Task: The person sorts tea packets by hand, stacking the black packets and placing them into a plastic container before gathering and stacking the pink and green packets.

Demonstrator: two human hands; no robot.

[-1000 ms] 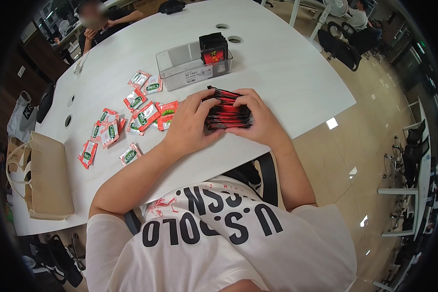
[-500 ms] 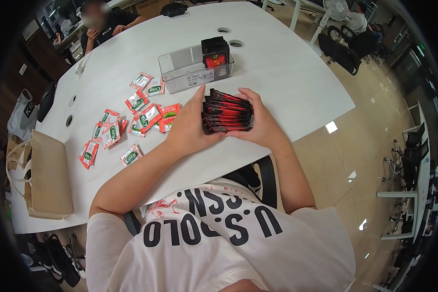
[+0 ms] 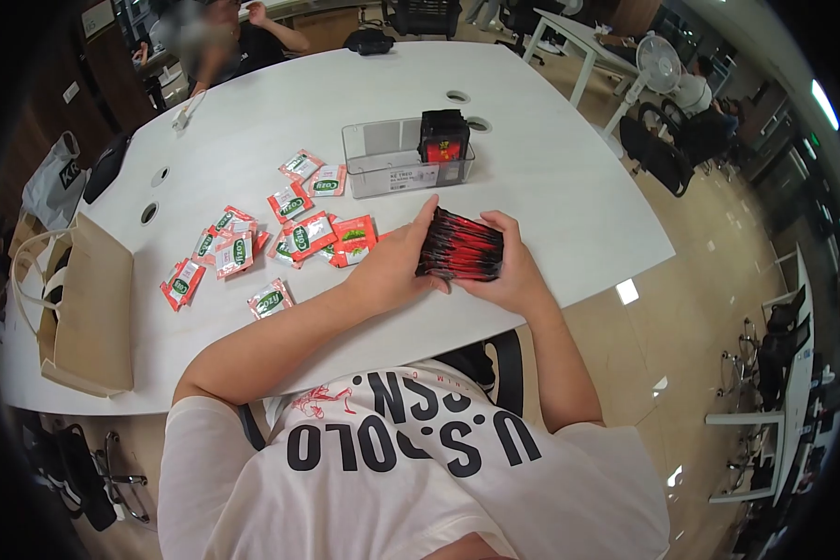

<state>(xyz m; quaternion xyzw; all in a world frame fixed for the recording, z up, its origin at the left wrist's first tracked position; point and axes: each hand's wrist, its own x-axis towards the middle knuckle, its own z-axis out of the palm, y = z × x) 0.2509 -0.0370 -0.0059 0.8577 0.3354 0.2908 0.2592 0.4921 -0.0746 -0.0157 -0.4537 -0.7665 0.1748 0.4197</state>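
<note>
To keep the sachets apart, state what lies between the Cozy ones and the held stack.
In the head view, the left hand lies between the Cozy sachets and black-and-red sachet stack.

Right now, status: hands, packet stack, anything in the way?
Left hand, right hand: clasping packet stack from both sides. Clear bin beyond, black packets at its right end. No loose packets between.
</note>
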